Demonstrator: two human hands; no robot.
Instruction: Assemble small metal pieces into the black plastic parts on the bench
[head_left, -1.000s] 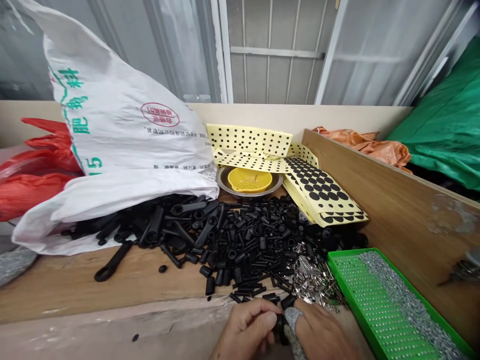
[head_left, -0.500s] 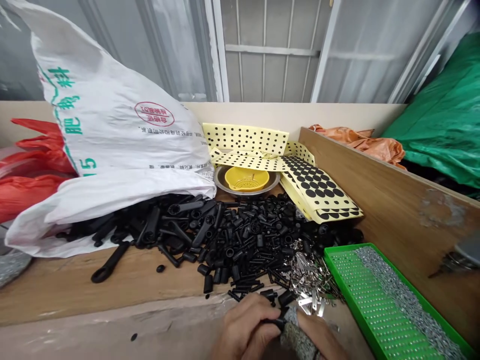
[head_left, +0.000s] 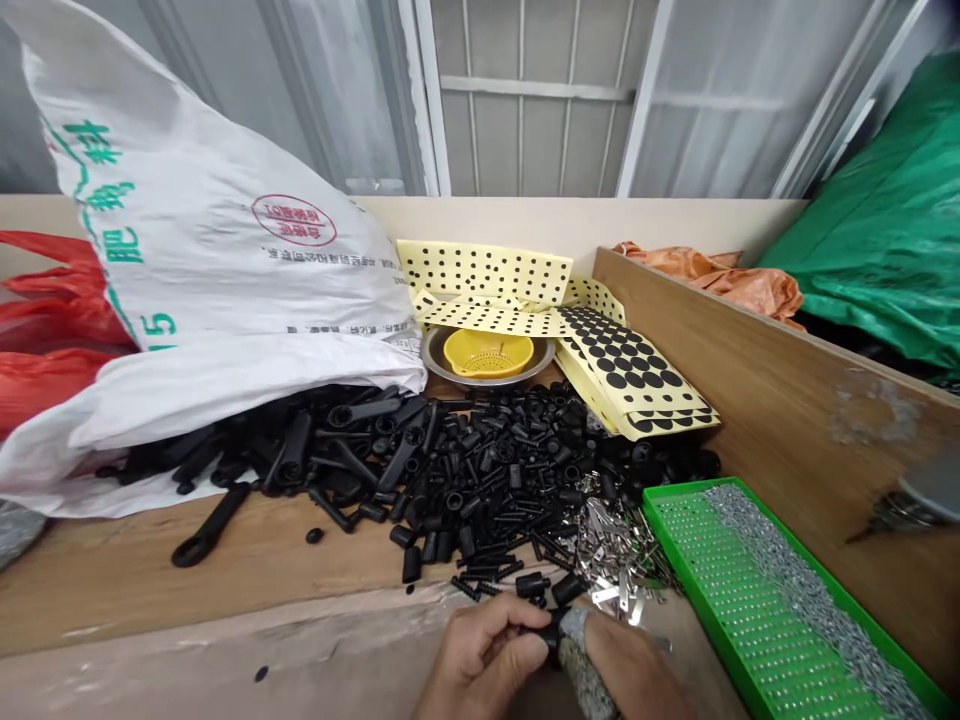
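At the bottom centre, my left hand [head_left: 480, 655] pinches a small black plastic part [head_left: 551, 634] between thumb and fingers. My right hand [head_left: 634, 665] is closed against a grey speckled piece [head_left: 585, 680], which looks like rough cloth, though I cannot make out its kind. That grey piece touches the black part's right end. Just beyond the fingers lie short black cylinders [head_left: 532, 585] and ribbed black rods [head_left: 487, 570]. Flat silvery metal strips [head_left: 619, 590] are heaped in front of my right hand. The fingers of my right hand are partly hidden.
A green tray [head_left: 701, 600] with rows of screws stands on the right beside a wooden partition [head_left: 750, 350]. Behind the black parts are a metal bowl [head_left: 435, 365], a yellow strainer [head_left: 487, 352] and dotted yellow sheets [head_left: 645, 380]. A white sack [head_left: 225, 250] spills black handles [head_left: 214, 525].
My left fingers have shifted and opened a little around the black part, showing more of the thumb. The grey piece stands more upright against it. The view has moved slightly.
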